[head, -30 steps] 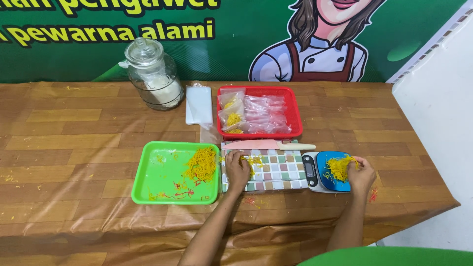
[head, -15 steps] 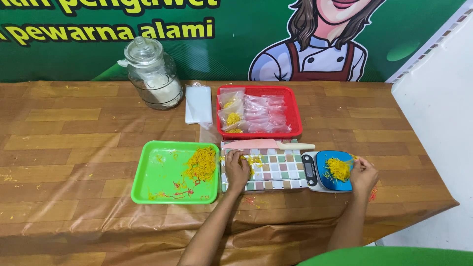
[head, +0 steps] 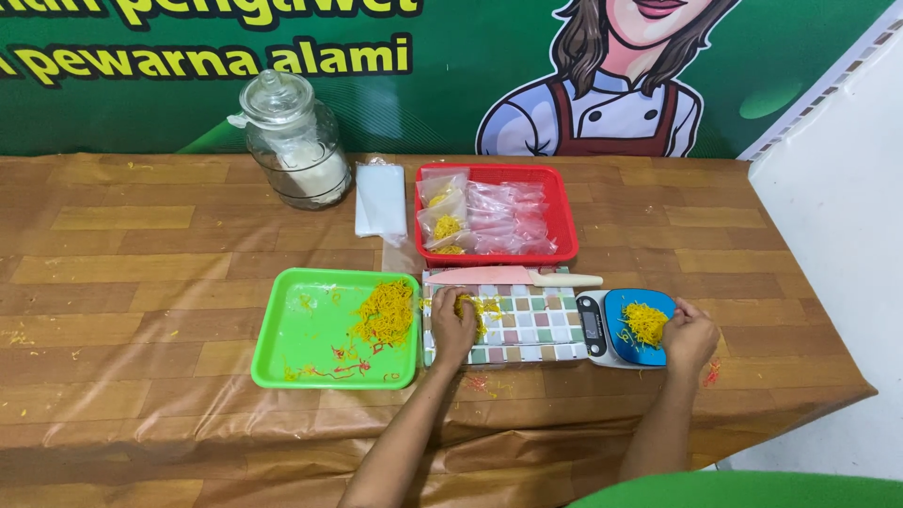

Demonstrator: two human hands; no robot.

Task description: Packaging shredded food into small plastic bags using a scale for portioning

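Note:
My left hand (head: 452, 325) rests on the left part of a chequered cutting board (head: 527, 329), fingers closed over a small clump of yellow shreds (head: 477, 310). My right hand (head: 689, 337) sits at the right edge of a small blue-topped kitchen scale (head: 625, 329), touching a heap of yellow shreds (head: 645, 323) on its platform. A bigger pile of yellow shreds (head: 388, 313) lies in a green tray (head: 301, 353) to the left of the board. A pink-bladed knife (head: 513, 277) lies along the board's far edge.
A red basket (head: 562, 226) behind the board holds small plastic bags, some filled with yellow shreds. A stack of empty bags (head: 380, 200) and a lidded glass jar (head: 293, 146) with white powder stand further left. The table's right edge is near the scale.
My right hand has shifted slightly at the scale's right edge, by the heap. My left hand has stayed on the cutting board.

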